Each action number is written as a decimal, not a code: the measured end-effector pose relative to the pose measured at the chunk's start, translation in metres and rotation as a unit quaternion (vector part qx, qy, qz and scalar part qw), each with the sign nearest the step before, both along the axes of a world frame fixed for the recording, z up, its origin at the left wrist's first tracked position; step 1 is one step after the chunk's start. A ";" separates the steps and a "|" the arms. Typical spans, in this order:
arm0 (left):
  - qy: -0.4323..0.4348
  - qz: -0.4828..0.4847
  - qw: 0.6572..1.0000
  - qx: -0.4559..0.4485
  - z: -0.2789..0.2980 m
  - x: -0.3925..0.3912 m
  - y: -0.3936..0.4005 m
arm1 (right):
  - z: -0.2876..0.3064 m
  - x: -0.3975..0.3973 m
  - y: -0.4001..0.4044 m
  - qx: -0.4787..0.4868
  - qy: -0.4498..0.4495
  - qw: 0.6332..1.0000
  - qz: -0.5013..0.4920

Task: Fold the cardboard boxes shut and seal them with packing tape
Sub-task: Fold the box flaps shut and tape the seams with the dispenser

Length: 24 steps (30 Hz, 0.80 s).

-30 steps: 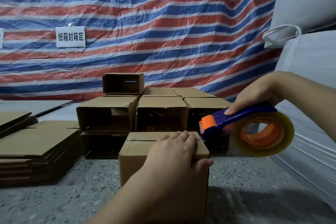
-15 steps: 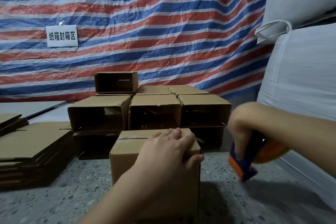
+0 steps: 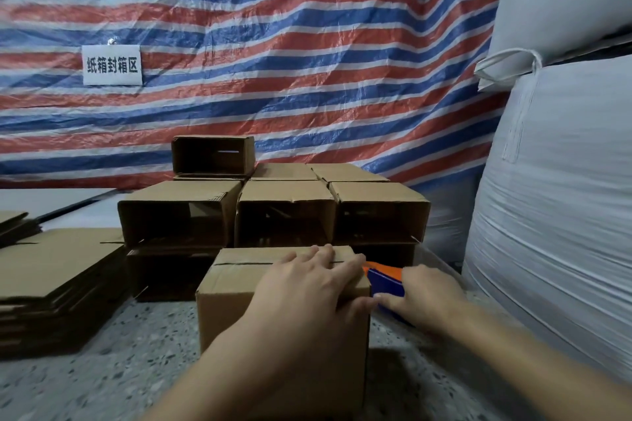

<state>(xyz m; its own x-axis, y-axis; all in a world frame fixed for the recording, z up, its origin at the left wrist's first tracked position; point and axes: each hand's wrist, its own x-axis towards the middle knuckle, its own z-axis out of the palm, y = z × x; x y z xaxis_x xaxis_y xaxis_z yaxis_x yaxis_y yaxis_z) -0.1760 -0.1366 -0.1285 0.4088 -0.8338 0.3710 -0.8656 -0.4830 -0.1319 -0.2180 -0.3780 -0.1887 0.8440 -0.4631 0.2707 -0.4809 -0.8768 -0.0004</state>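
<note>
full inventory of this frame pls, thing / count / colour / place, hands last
near box: 1, brown, front centre on the floor, top flaps folded shut, seam not visibly taped
open boxes: a stack, exact count unclear, brown, behind the near box, open ends facing the camera
flat cardboard: 1 pile, brown, left on the floor
tape dispenser: 1, blue and orange, at the near box's right top edge
sign: 1, white with black characters, on the tarp
tarp: 1, red, blue and white stripes, back wall
sacks: 2 stacked, white, right
floor: speckled grey
left hand: flat on the near box's top
right hand: grips the tape dispenser
</note>
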 end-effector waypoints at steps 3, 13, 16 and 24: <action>0.003 -0.005 1.000 0.004 0.000 -0.001 0.000 | -0.030 0.002 -0.001 -0.027 -0.023 0.999 -0.013; 0.002 -0.009 1.000 0.002 -0.002 0.001 0.000 | 0.002 -0.004 0.023 0.001 -0.184 0.981 -0.057; 0.001 -0.005 1.000 0.002 -0.002 0.002 -0.002 | 0.033 -0.013 0.045 0.346 -0.304 0.887 -0.016; -0.012 -0.001 1.000 0.013 -0.001 0.002 -0.002 | 0.048 -0.026 0.090 0.620 -0.268 0.733 0.075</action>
